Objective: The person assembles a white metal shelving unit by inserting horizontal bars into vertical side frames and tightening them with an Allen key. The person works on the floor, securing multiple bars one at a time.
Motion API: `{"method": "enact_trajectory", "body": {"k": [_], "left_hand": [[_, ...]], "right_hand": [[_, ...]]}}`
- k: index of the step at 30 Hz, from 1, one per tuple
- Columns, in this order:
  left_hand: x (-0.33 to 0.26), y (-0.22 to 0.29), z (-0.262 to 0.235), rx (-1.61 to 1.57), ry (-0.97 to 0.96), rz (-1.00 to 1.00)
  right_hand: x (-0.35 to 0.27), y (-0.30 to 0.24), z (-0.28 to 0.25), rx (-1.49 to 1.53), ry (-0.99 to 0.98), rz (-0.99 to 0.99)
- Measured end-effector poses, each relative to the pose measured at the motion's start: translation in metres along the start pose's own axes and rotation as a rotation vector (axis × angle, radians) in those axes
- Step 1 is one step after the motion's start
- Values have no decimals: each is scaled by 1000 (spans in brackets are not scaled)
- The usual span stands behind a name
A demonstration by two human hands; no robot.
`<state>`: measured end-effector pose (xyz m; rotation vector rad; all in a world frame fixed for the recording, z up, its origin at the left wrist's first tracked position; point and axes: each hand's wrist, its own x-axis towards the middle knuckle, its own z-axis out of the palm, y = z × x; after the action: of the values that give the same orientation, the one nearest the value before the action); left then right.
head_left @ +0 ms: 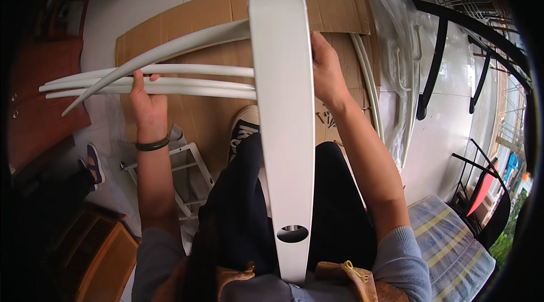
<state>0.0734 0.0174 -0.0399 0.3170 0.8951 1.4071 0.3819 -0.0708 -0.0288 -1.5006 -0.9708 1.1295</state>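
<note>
A white furniture frame stands in front of me, a broad bar (285,103) running toward my body with a round hole near its close end. From its left side reach several thin white rods (198,90) and one thicker curved white piece (170,51). My left hand (151,108) is closed around the thin rods, thumb up, with a dark bangle on that wrist. At the bar's right edge, toward its far end, my right hand (328,72) grips the frame; most of its fingers are hidden behind it.
Flattened cardboard (187,18) lies beneath, with small screws (326,117) and curved white rods (371,92) at right. Clear plastic wrap (396,30) and black metal legs (433,58) lie beyond. A smaller white frame (195,169), another person's foot (95,166) and a wrapped striped cushion (450,245) are nearby.
</note>
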Motion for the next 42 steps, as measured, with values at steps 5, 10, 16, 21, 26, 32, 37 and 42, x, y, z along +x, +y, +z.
{"method": "enact_trajectory", "body": {"k": [5, 10, 16, 21, 26, 32, 37, 42], "left_hand": [[-7, -3, 7, 20, -49, -23], [-20, -13, 24, 40, -46, 2], [-20, -30, 42, 0, -95, 60], [-34, -45, 70, 15, -41, 27], [-51, -56, 77, 34, -66, 49], [-63, -69, 80, 45, -90, 9], [-61, -80, 81, -2, -88, -45], [-60, -87, 79, -24, -91, -74]], "right_hand": [[-2, -5, -5, -427, 62, -253], [-5, 11, -6, -29, 132, -143], [-7, 2, -14, -122, 179, -63], [-1, 39, -19, -225, 182, -242], [-18, -9, 5, -559, 176, -232], [-5, 35, -16, 8, 105, -100], [-3, 18, -29, 125, 4, 54], [-3, 24, -39, 227, -65, 11]]}}
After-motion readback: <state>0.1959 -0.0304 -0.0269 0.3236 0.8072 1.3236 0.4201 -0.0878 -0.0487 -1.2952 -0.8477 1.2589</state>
